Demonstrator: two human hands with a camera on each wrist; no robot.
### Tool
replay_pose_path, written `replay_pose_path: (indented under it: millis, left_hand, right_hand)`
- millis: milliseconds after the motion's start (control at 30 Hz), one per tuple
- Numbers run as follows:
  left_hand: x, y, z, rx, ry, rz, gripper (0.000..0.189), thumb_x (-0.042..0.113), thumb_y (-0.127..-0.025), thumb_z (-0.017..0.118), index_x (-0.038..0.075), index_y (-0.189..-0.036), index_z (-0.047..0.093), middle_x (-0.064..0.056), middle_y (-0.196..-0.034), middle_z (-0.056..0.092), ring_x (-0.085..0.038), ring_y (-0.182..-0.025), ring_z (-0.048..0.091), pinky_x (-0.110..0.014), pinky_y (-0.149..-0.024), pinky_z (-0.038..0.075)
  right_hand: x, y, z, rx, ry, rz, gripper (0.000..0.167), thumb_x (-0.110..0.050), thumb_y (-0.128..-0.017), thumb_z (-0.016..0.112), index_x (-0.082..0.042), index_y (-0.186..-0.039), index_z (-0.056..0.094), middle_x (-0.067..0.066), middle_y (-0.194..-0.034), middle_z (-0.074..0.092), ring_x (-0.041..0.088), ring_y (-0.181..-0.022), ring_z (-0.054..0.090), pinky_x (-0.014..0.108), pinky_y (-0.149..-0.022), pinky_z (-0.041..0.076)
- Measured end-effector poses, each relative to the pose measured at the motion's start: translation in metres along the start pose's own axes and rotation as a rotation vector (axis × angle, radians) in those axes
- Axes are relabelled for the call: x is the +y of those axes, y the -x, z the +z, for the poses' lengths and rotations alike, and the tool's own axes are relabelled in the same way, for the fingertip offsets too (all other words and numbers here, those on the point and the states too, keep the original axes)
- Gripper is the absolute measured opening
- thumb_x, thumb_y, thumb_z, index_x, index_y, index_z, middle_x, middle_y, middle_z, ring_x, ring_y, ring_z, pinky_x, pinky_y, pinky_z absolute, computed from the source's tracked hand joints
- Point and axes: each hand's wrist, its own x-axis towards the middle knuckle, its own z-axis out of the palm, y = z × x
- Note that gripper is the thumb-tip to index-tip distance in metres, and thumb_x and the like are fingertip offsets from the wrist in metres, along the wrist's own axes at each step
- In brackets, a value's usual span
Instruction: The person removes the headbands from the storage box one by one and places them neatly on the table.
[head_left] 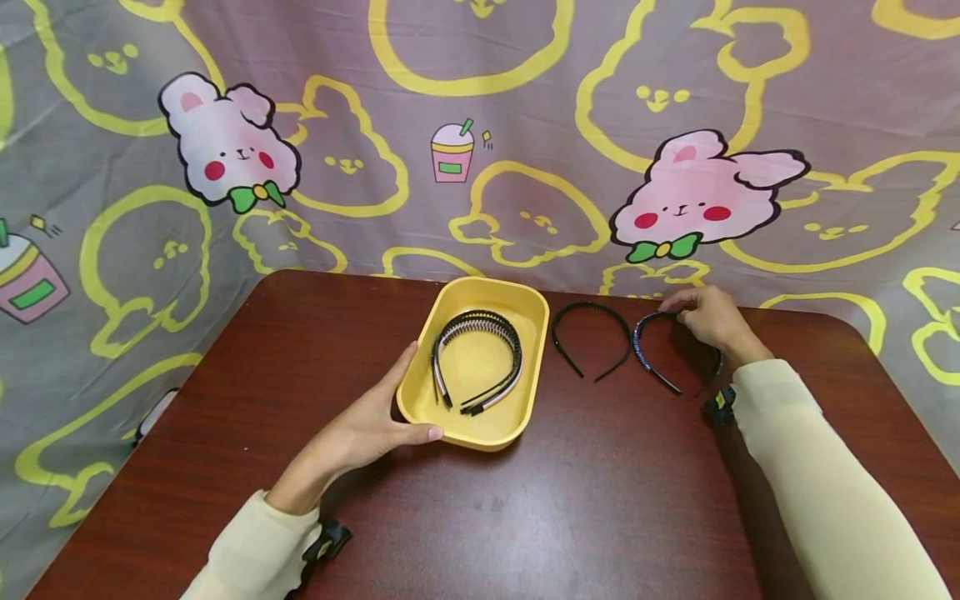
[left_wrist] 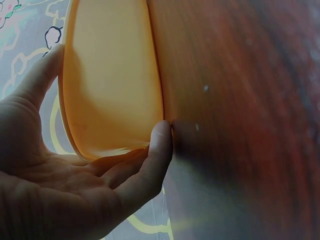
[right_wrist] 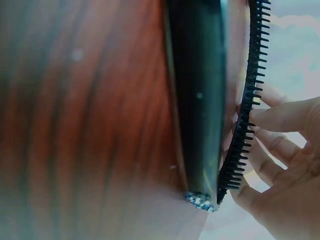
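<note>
My left hand (head_left: 365,437) grips the near left corner of a yellow plastic tray (head_left: 537,367), thumb at the front edge and fingers along the left side. Several black and light headbands (head_left: 480,321) lie nested inside the tray. Over at the right, my right hand (head_left: 708,317) is at the top of a headband with blue glitter (head_left: 640,350). The right wrist view shows thumb and fingers pinching a black toothed headband (right_wrist: 245,115). Beside it is a smooth dark band (right_wrist: 200,100) with a glittery edge.
Another thin black headband (head_left: 592,307) lies between the tray and the right hand. The brown wooden table (head_left: 600,500) meets a cartoon-print cloth (head_left: 525,200) at its back edge. Dark straps (head_left: 327,540) show below the sleeves.
</note>
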Motion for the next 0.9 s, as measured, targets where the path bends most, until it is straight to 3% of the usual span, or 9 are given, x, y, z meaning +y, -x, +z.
replay_pose_path:
  millis: [267, 467, 700, 900]
  left_hand:
    - [0.001, 0.001, 0.001, 0.000, 0.010, -0.001, 0.124, 0.027, -0.083, 0.090, 0.016, -0.170, 0.002, -0.012, -0.177, 0.011, -0.035, -0.161, 0.017, -0.060, -0.130, 0.014]
    - [0.000, 0.000, 0.000, 0.001, 0.015, 0.000, 0.125, 0.027, -0.084, 0.090, 0.016, -0.170, 0.001, -0.013, -0.177, 0.011, -0.036, -0.161, 0.017, -0.061, -0.129, 0.014]
    - [0.000, 0.001, 0.000, -0.003, 0.005, -0.017, 0.126, 0.030, -0.083, 0.090, 0.019, -0.170, 0.001, -0.012, -0.177, 0.011, -0.035, -0.161, 0.017, -0.059, -0.129, 0.015]
    - [0.001, 0.001, 0.000, -0.003, 0.002, -0.018, 0.125, 0.030, -0.083, 0.090, 0.020, -0.170, 0.001, -0.012, -0.177, 0.011, -0.036, -0.161, 0.017, -0.060, -0.129, 0.015]
  right_hand:
    - [0.000, 0.000, -0.002, -0.010, 0.019, -0.003, 0.027, 0.011, -0.092, 0.055, 0.007, -0.109, 0.076, 0.033, -0.109, 0.071, 0.046, -0.109, 0.060, 0.045, -0.085, 0.045]
    - [-0.006, 0.001, -0.007, 0.003, 0.026, -0.014, 0.025, 0.009, -0.095, 0.056, 0.007, -0.109, 0.075, 0.032, -0.110, 0.071, 0.045, -0.107, 0.062, 0.044, -0.084, 0.047]
    - [-0.025, 0.003, -0.011, 0.038, 0.049, -0.061, 0.023, 0.001, -0.097, 0.061, 0.008, -0.114, 0.075, 0.031, -0.118, 0.071, 0.040, -0.102, 0.062, 0.042, -0.082, 0.046]
    - [-0.043, 0.011, -0.010, 0.069, 0.044, -0.111, 0.019, -0.002, -0.096, 0.067, 0.006, -0.111, 0.076, 0.029, -0.112, 0.074, 0.039, -0.096, 0.069, 0.036, -0.076, 0.049]
